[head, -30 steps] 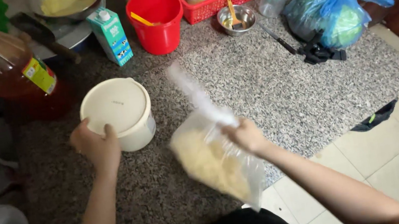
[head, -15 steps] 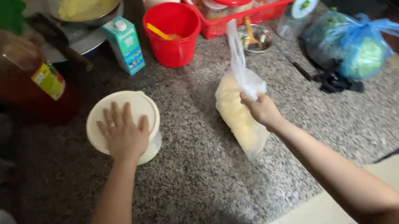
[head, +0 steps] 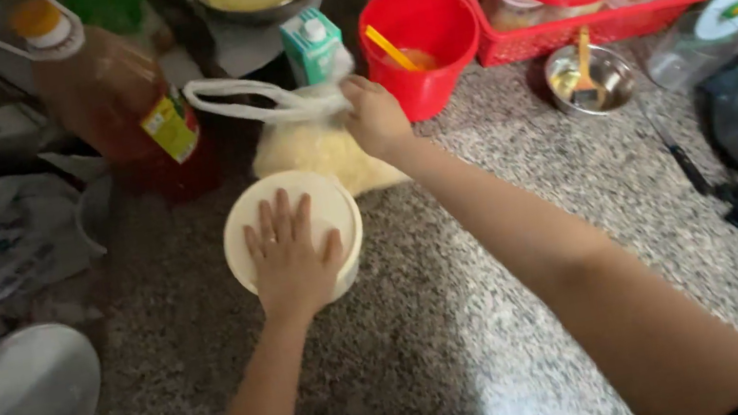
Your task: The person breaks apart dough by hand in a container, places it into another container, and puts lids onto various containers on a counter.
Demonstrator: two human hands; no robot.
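1. Cream plastic sits under your left hand (head: 290, 257) — the palm lies flat and open on the tub (head: 292, 234), fingers spread across its lid, which pins the tub to the desk (head: 508, 215).
2. Your right hand (head: 375, 118) is closed round the gathered neck of the bag (head: 316, 152), which lies on the desk just behind the tub and touches its far rim; pinching the neck keeps the pale yellow contents from spilling.
3. The bag's white handle (head: 238, 95) loops away to the left, slack, towards the oil bottle (head: 120, 99).
4. The bag rests close beside the carton (head: 312, 44) and the red bucket (head: 421, 36) — a tight spot, so it leans rather than lying flat.
5. Your left arm comes straight up from the bottom edge, wrist level. Your right arm crosses from the lower right, stretched long, knuckles up.
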